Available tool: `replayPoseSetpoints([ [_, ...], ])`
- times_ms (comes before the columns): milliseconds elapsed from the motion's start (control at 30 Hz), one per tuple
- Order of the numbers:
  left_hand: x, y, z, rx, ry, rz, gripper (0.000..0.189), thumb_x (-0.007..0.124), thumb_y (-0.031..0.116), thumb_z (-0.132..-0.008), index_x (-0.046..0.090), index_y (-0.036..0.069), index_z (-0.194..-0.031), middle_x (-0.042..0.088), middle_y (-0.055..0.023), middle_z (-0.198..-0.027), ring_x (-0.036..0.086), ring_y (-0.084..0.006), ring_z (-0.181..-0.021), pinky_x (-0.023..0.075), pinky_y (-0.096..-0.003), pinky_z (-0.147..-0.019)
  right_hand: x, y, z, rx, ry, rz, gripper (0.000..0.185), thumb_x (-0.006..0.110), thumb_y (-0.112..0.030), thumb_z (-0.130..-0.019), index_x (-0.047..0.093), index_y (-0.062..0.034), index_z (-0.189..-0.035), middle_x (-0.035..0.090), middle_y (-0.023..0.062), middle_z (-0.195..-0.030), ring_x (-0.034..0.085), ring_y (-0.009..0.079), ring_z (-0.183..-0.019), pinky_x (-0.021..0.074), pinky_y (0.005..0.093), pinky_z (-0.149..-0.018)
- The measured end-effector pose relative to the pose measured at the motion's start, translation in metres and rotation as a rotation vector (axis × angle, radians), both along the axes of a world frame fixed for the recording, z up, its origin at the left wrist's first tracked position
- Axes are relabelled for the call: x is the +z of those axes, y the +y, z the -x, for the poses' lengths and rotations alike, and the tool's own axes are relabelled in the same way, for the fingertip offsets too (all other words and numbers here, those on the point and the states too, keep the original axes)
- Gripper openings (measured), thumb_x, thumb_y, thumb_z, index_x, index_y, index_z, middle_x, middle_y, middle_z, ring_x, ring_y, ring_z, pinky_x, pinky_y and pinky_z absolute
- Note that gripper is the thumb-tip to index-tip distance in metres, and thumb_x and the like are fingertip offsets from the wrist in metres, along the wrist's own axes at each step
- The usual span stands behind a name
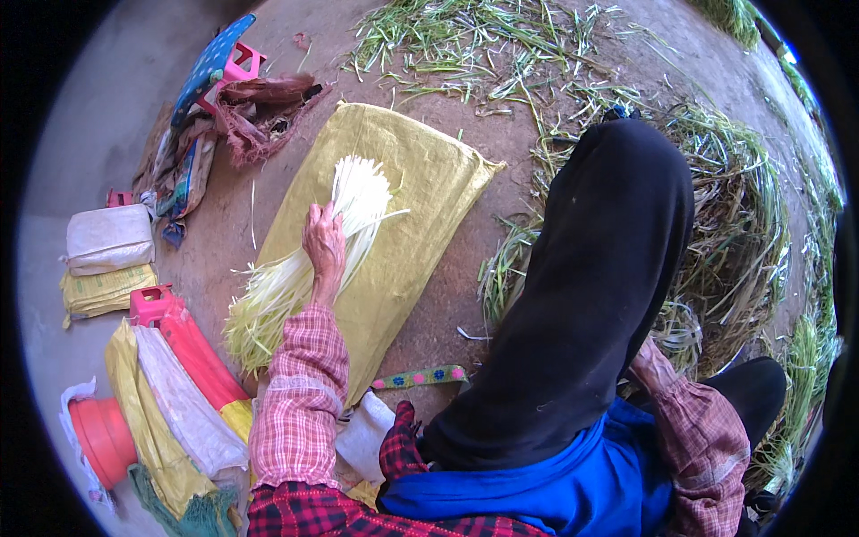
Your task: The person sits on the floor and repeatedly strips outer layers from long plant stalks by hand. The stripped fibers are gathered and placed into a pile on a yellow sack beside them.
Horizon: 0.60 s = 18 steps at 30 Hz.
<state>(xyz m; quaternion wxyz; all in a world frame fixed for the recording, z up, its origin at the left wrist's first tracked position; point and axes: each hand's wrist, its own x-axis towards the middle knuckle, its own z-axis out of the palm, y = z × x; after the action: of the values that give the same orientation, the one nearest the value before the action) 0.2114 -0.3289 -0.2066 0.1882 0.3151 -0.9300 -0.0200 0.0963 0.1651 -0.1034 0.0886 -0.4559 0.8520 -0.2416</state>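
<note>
A bundle of pale, long-stemmed stalks, apparently blanched chives [362, 191], lies on a folded yellow woven sack [396, 282] on the ground. The white ends point away from me, and the yellow-green leaf tips fan out past the sack's near left edge. My left hand [325, 245] is on the bundle's left side, fingers curled over the stalks near the white ends. Only the back and wrist of my right hand [651, 366] show behind my raised knee in black trousers [597, 268]. Its fingers are hidden, beside a heap of green and dried leaves [725, 235].
Loose green trimmings [463, 47] litter the far ground. At the left stand a pink plastic stool [241, 64], folded sacks [111, 238], a second pink stool [151, 305] and a red plastic tub [100, 440]. A flowered strap [419, 378] lies near the yellow sack.
</note>
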Motion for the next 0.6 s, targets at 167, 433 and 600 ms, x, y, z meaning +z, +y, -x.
replayPoseSetpoints([
  [167,-0.008,-0.007,0.002,-0.006,-0.013,0.042,0.03,0.062,0.011,-0.074,0.058,0.006,-0.103,0.051,-0.0112,-0.092,0.051,-0.0287,-0.089,0.0414,-0.0402,-0.074,0.002,0.004,0.004,-0.041,0.003,0.087,0.01,0.051,-0.007,-0.078,0.057,-0.0066,-0.085,0.057,0.017,-0.081,0.055,0.0298,-0.081,0.0428,0.0406,-0.069],
  [433,-0.04,-0.032,-0.008,-0.157,0.108,0.116,0.036,0.068,0.021,-0.073,0.056,0.003,-0.102,0.051,-0.0174,-0.101,0.051,-0.0335,-0.095,0.0424,-0.0422,-0.077,-0.055,0.03,0.02,-0.036,-0.209,-0.059,0.009,0.047,-0.009,-0.077,0.055,-0.0068,-0.081,0.054,0.0124,-0.079,0.055,0.0279,-0.08,0.0421,0.0398,-0.067],
  [600,-0.054,-0.074,-0.035,0.008,0.021,-0.071,0.046,0.067,0.022,-0.075,0.052,0.0,-0.113,0.051,-0.0196,-0.106,0.049,-0.0353,-0.102,0.0396,-0.0406,-0.087,-0.012,0.022,0.027,0.028,-0.118,-0.178,0.005,0.051,-0.009,-0.073,0.053,-0.0039,-0.074,0.054,0.0136,-0.07,0.057,0.032,-0.063,0.0424,0.0424,-0.053],
])
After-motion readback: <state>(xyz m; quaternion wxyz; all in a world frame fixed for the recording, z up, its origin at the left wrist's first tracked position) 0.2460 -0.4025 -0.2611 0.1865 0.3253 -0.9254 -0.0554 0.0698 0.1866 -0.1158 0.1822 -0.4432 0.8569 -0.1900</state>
